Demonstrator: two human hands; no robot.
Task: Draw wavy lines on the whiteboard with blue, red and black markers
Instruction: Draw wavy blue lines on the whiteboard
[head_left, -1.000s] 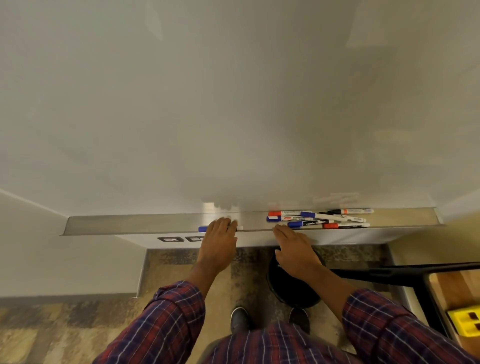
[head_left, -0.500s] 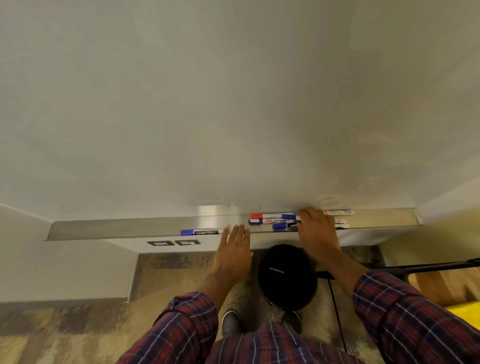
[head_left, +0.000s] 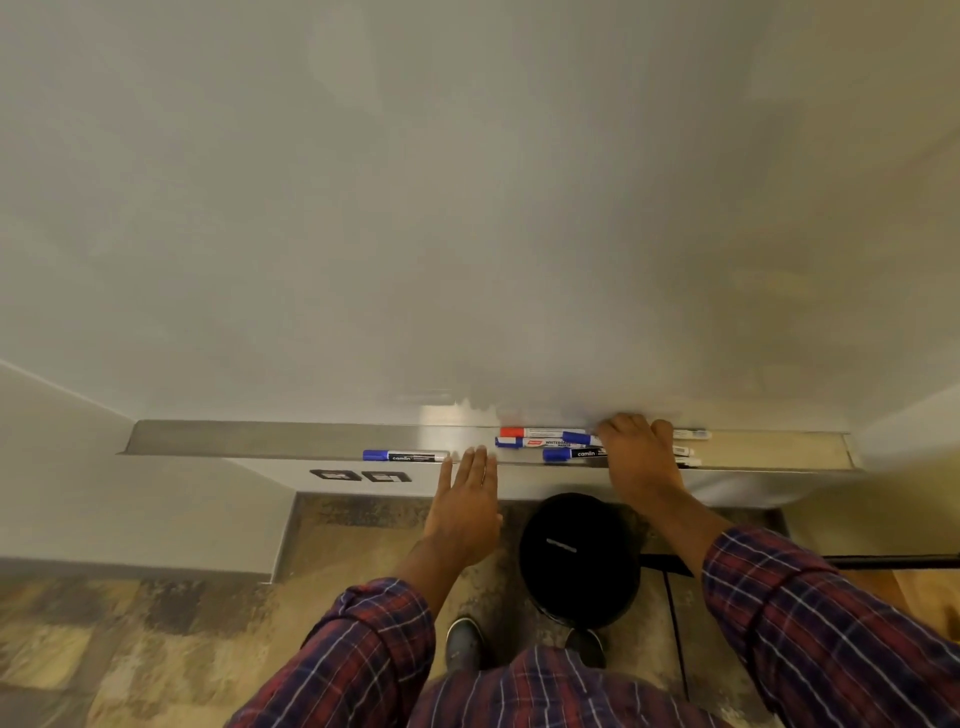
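A person's right hand (head_left: 641, 457) covers clustered markers on the long metal tray (head_left: 234, 439), grip unclear, while the flat, spread left hand (head_left: 465, 512) hovers near a lone blue-capped marker (head_left: 405, 456).

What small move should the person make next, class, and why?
Probably close the right hand on one marker from the cluster on the tray and lift it. That hand already lies over the cluster, the whiteboard shows no lines, and the left hand is open and empty.

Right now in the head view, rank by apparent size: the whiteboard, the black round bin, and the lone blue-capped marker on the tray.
1. whiteboard
2. black round bin, though it sits nearer the camera
3. lone blue-capped marker
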